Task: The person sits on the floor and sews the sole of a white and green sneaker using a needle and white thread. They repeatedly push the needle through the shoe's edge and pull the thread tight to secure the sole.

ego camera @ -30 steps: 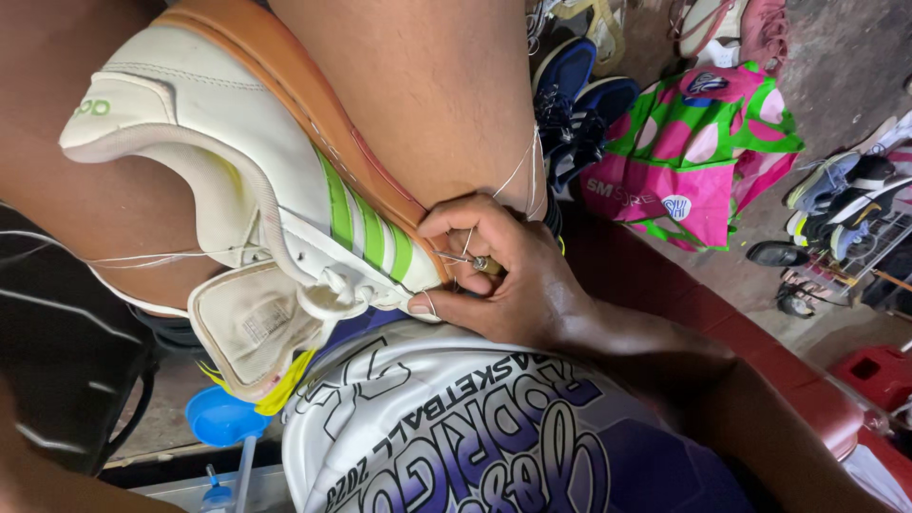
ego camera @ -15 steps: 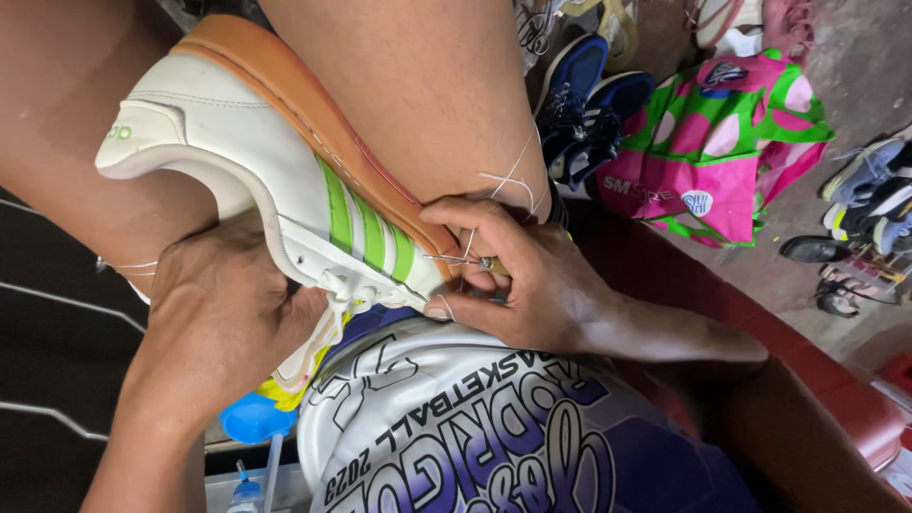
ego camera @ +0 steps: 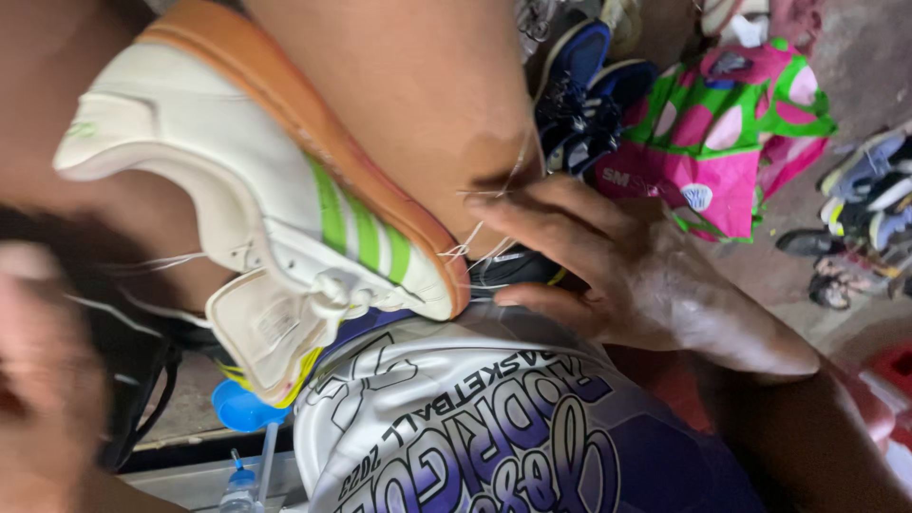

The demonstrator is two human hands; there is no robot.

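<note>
left hand (ego camera: pixel 38 380) pulled back to a blur, grip unclear, right hand (ego camera: pixel 646 275) fingers now spread open, touching white thread (ego camera: pixel 475 242) beside white sneaker (ego camera: pixel 256 218)

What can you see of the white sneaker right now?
The white sneaker lies tilted between the person's bare legs, toe to the upper left, its orange-tan sole pressed against the thigh. It looks like leather, scuffed, with three green stripes on the side and the tongue flopped open. Thin pale threads trail from the sole edge by the heel, where the right hand has its fingers spread, nearly touching.
</note>
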